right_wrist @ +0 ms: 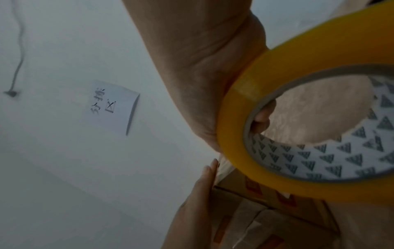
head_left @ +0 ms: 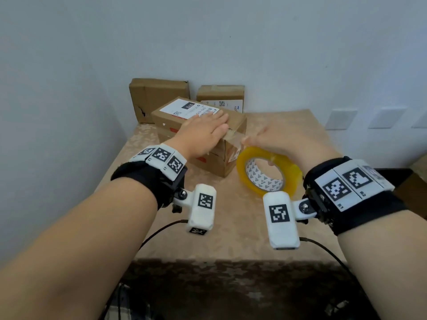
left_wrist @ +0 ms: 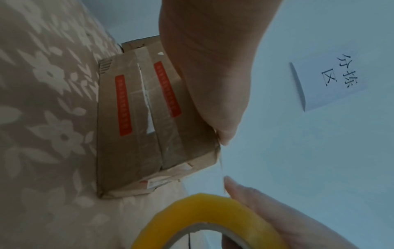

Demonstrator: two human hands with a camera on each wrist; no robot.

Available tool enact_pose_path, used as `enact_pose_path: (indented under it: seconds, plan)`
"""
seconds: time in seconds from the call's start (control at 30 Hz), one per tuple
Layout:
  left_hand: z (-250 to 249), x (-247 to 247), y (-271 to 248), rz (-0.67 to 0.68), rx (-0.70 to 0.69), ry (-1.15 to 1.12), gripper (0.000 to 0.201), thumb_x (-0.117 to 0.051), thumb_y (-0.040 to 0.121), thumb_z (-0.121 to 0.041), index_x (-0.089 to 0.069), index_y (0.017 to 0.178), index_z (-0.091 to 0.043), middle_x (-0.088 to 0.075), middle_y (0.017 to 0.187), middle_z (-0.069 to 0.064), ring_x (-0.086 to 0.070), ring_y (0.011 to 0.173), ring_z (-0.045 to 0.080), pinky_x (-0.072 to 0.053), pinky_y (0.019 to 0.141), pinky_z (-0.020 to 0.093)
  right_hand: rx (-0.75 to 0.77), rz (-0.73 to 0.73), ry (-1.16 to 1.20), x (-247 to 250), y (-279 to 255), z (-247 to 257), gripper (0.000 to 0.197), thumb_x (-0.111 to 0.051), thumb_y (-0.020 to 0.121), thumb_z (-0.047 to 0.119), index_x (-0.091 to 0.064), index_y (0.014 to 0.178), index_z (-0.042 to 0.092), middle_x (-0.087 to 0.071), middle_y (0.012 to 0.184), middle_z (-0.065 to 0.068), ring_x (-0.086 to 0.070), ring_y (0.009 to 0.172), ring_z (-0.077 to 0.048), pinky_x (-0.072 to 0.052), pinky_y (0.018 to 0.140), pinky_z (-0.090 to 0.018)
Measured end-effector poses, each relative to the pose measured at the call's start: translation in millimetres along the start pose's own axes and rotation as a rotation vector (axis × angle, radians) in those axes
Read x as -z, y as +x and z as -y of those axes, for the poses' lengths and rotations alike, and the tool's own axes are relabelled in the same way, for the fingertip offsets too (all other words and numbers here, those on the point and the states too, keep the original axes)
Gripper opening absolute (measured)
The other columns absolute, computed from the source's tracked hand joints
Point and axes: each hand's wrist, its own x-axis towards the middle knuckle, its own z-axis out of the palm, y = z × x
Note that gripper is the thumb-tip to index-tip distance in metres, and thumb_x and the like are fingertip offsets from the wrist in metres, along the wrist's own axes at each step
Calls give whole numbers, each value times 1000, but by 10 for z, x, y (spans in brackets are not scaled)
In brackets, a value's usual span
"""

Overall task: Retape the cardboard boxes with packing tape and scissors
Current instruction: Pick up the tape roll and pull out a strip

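Two cardboard boxes are stacked at the table's middle; the top box (head_left: 194, 112) carries a white label, and the lower box (head_left: 212, 162) shows red stripes (left_wrist: 123, 104) in the left wrist view. My left hand (head_left: 203, 130) lies flat on the top box with straight fingers at its near right corner. My right hand (head_left: 272, 139) grips a yellow tape roll (head_left: 268, 169) just right of the boxes, with a finger inside its patterned core (right_wrist: 262, 116). A clear tape strip (head_left: 234, 135) runs from the roll to that corner under my left fingers (right_wrist: 205, 178).
Two more cardboard boxes, the left back box (head_left: 159, 98) and the right back box (head_left: 220, 95), stand against the back wall. The table (head_left: 231, 227) has a floral beige cloth; its front edge is near me. A handwritten paper note (left_wrist: 328, 80) hangs on the wall. Wall plates (head_left: 342, 118) sit at the right.
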Motion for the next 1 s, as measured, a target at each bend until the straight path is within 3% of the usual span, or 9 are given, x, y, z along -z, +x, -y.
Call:
enact_pose_path:
  seconds: [0.2,0.3,0.43,0.57,0.7,0.77,0.8,0.87,1.0]
  plan:
    - [-146,49,-89,0,-14,172,76,-21,94,-63,-13,152,-14,-9,160,5,-8,147,19,-5,118,38,-59,13,108,-18,97,36,22,-43,100,16,-62,104,7,-65,98,-7,-59,78,-23,-44,54,-20]
    - [-183,-13,-134,-75,-12,209,70,-26,97,-56,-15,152,-14,-12,159,7,-11,146,21,-9,117,34,-81,13,183,-96,181,65,18,-51,94,20,-65,94,11,-68,88,-11,-65,73,-25,-54,65,-34]
    - [-197,-21,-114,-100,-1,222,65,-29,99,-49,-18,151,-12,-15,159,8,-14,146,22,-12,116,33,-85,-4,279,-117,209,100,11,-53,90,22,-62,85,19,-64,78,-4,-61,66,-19,-50,57,-31]
    - [-141,25,-106,-43,-45,184,65,-30,100,-47,-16,151,-9,-12,159,9,-13,146,21,-10,116,31,-87,60,218,-103,218,95,20,-58,88,31,-68,95,14,-69,85,-8,-67,80,-27,-57,79,-43]
    - [-117,56,-132,-19,-60,171,65,-33,100,-45,-16,151,-10,-12,159,9,-13,146,20,-10,115,29,-62,119,198,-114,195,120,28,-59,89,40,-66,105,18,-68,94,-7,-65,86,-26,-55,83,-44]
    - [-152,63,-130,-26,-36,146,62,-35,99,-41,-18,151,-11,-13,159,7,-15,145,20,-13,115,30,-73,144,259,-121,179,100,26,-58,90,39,-64,98,15,-68,90,-5,-64,82,-20,-56,80,-33]
    - [-180,65,-124,-30,-18,126,61,-37,99,-39,-21,150,-11,-15,159,7,-17,145,20,-15,115,32,-82,145,292,-127,167,84,23,-59,89,37,-64,93,15,-67,87,-4,-63,80,-19,-56,80,-30]
    - [-229,63,-108,-46,21,89,58,-39,97,-38,-29,148,-13,-19,158,6,-23,142,22,-23,112,36,-127,168,369,-131,124,53,23,-62,78,37,-65,89,17,-69,91,-12,-66,89,-27,-53,92,-43]
    - [-221,57,-94,-50,28,62,56,-41,95,-37,-33,146,-15,-25,156,4,-29,139,23,-29,108,38,-204,227,501,-141,42,2,55,-67,59,46,-66,107,19,-70,106,-14,-64,103,-34,-48,98,-50]
